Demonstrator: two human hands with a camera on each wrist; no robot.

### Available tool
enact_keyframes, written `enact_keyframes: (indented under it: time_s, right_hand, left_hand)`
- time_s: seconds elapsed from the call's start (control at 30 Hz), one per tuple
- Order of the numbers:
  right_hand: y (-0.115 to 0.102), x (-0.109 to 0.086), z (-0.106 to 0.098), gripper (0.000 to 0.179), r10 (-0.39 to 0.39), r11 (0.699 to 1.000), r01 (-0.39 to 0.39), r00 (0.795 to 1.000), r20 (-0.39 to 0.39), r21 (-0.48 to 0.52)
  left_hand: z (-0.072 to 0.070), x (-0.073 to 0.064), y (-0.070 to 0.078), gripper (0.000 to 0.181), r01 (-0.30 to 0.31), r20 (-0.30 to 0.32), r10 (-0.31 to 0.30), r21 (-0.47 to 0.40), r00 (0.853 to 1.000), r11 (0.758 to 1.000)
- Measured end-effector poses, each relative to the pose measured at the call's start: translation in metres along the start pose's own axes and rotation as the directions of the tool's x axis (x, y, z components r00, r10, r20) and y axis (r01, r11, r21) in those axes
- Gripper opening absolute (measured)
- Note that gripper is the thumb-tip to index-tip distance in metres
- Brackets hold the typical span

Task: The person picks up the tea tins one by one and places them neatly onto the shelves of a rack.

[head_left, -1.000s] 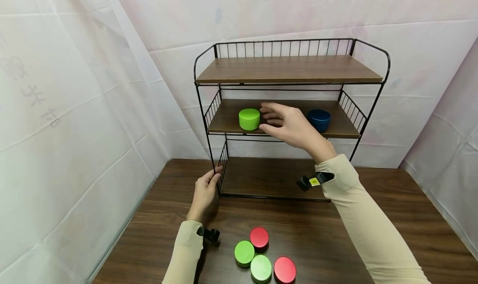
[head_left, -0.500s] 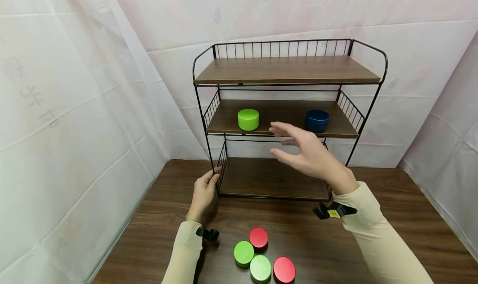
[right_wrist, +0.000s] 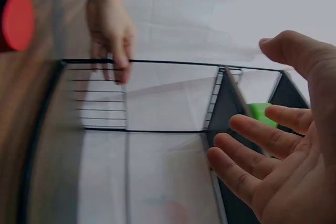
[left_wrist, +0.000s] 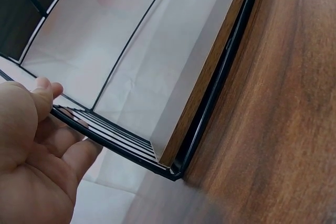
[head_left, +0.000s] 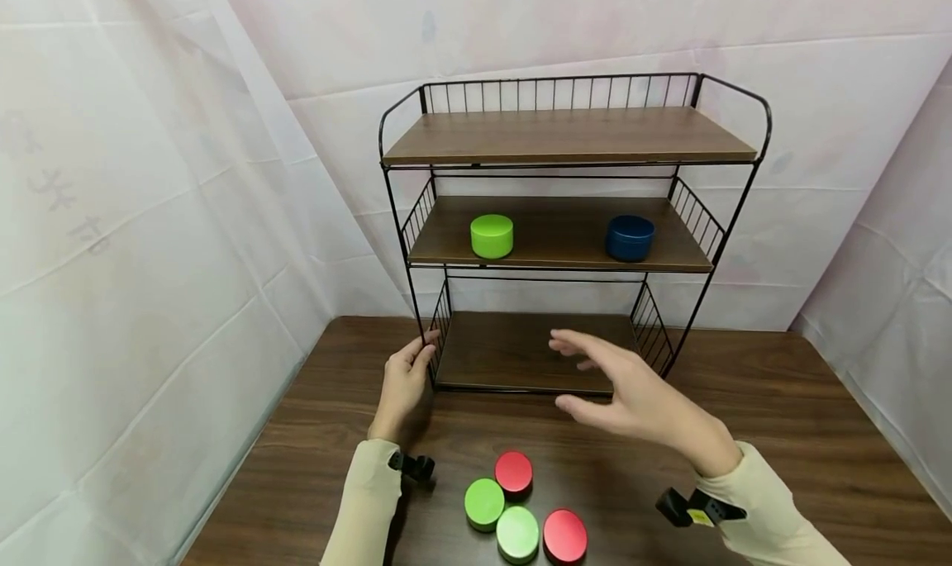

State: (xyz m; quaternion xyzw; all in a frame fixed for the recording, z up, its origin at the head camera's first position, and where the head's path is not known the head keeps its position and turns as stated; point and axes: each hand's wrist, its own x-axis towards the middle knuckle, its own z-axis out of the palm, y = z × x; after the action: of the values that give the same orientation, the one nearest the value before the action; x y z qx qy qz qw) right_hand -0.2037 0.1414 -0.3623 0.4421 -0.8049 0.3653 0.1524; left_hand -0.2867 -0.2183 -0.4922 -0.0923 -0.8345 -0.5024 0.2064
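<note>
My left hand (head_left: pixel 402 384) grips the front left upright of a three-tier shelf rack (head_left: pixel 561 256), low down near the bottom board; in the left wrist view thumb and fingers close round the black wire (left_wrist: pixel 79 125). In front of the bottom board hovers my right hand (head_left: pixel 632 392), fingers spread and holding nothing. A bright green round tin (head_left: pixel 492 237) stands on the middle board's left, and a dark blue tin (head_left: pixel 630 239) on its right. On the table sit two red tins (head_left: pixel 514 473) and two green tins (head_left: pixel 484 504), grouped in front of the rack.
The rack stands on a dark wooden table (head_left: pixel 297 467), with white cloth (head_left: pixel 149 260) hanging behind and to the left. Wire guards (head_left: pixel 654 330) close the rack's sides. A black wrist camera (head_left: pixel 412 467) is strapped to each sleeve.
My right hand has moved down and toward me, from beside the green tin on the middle board to in front of the bottom board. The left hand keeps its hold; the tins stay put.
</note>
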Motion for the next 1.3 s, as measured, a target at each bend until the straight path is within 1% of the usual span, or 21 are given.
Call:
enact_keyframes:
  time_s: [0.13, 0.23, 0.37, 0.47, 0.57, 0.6, 0.67, 0.73, 0.8, 0.83, 0.87, 0.9, 0.97, 1.03, 1.1, 1.17, 1.23, 1.3]
  right_hand:
    - [0.003, -0.020, 0.016, 0.077, 0.036, 0.999, -0.036, 0.999, 0.019, 0.027]
    - [0.004, -0.036, 0.028, 0.078, 0.087, 0.995, -0.089, 0.995, 0.046, 0.049]
    - [0.004, -0.059, 0.045, 0.078, 0.139, 0.990, -0.141, 0.987, 0.075, 0.023]
    - [0.003, -0.076, 0.055, 0.079, 0.147, 0.989, -0.146, 0.986, 0.084, -0.021]
    - [0.002, -0.091, 0.062, 0.079, 0.150, 0.988, -0.147, 0.984, 0.093, -0.037]
    - [0.001, -0.095, 0.064, 0.078, 0.163, 0.986, -0.160, 0.981, 0.105, -0.039]
    - [-0.001, -0.105, 0.068, 0.078, 0.210, 0.978, -0.206, 0.968, 0.138, -0.043]
    - [-0.003, -0.113, 0.071, 0.078, 0.264, 0.964, -0.261, 0.948, 0.178, -0.044]
    - [-0.004, -0.121, 0.075, 0.078, 0.297, 0.954, -0.299, 0.930, 0.214, -0.024]
    - [-0.005, -0.125, 0.077, 0.079, 0.303, 0.951, -0.308, 0.926, 0.227, -0.011]
    - [-0.005, -0.128, 0.079, 0.080, 0.300, 0.951, -0.310, 0.924, 0.236, 0.006]
    - [-0.004, -0.131, 0.081, 0.081, 0.274, 0.958, -0.287, 0.932, 0.238, 0.020]
    - [-0.003, -0.137, 0.086, 0.083, 0.250, 0.960, -0.272, 0.937, 0.243, 0.062]
    - [-0.001, -0.142, 0.089, 0.088, 0.227, 0.964, -0.254, 0.943, 0.245, 0.081]
    - [0.003, -0.146, 0.092, 0.091, 0.172, 0.978, -0.194, 0.958, 0.230, 0.080]
    - [0.006, -0.150, 0.094, 0.093, 0.148, 0.982, -0.169, 0.963, 0.225, 0.079]
    - [0.009, -0.154, 0.095, 0.093, 0.091, 0.993, -0.105, 0.975, 0.202, 0.060]
    - [0.011, -0.157, 0.095, 0.093, 0.064, 0.996, -0.074, 0.980, 0.190, 0.051]
  left_hand:
    - [0.000, 0.000, 0.000, 0.029, 0.001, -0.005, -0.001, -0.010, 1.000, 1.000]
    - [0.000, 0.000, 0.000, 0.030, -0.001, -0.004, 0.001, -0.015, 1.000, 1.000]
    - [0.000, 0.000, 0.000, 0.031, 0.001, 0.002, -0.001, -0.025, 1.000, 1.000]
    - [0.000, 0.000, 0.000, 0.031, 0.000, 0.005, 0.000, -0.028, 1.000, 1.000]
    - [0.000, -0.001, 0.001, 0.031, -0.001, 0.007, 0.001, -0.018, 1.000, 1.000]
    - [0.000, -0.001, 0.001, 0.031, 0.001, 0.008, -0.001, -0.017, 1.000, 1.000]
    - [0.000, -0.001, 0.001, 0.031, 0.006, 0.008, -0.006, -0.007, 1.000, 1.000]
    - [0.000, -0.002, 0.000, 0.031, 0.010, 0.009, -0.010, -0.004, 1.000, 1.000]
    - [0.000, -0.002, 0.000, 0.031, 0.008, 0.007, -0.008, -0.006, 1.000, 1.000]
    - [0.000, -0.002, 0.000, 0.031, 0.008, 0.006, -0.008, -0.004, 1.000, 1.000]
    - [0.000, -0.003, -0.001, 0.032, 0.003, 0.007, -0.003, -0.006, 1.000, 1.000]
    - [0.000, -0.002, -0.001, 0.032, 0.003, 0.007, -0.003, -0.004, 1.000, 1.000]
    - [0.000, -0.002, -0.001, 0.032, 0.006, 0.008, -0.006, -0.002, 1.000, 1.000]
    - [0.000, -0.002, -0.001, 0.032, 0.010, 0.009, -0.010, -0.002, 1.000, 1.000]
    - [0.001, -0.002, -0.001, 0.032, 0.015, 0.006, -0.015, -0.001, 1.000, 1.000]
    - [0.001, -0.002, -0.001, 0.030, 0.012, 0.000, -0.012, -0.001, 1.000, 1.000]
    - [0.001, -0.002, -0.001, 0.030, 0.006, -0.001, -0.006, -0.001, 1.000, 1.000]
    - [0.001, -0.002, -0.001, 0.030, 0.003, -0.002, -0.003, -0.005, 1.000, 1.000]
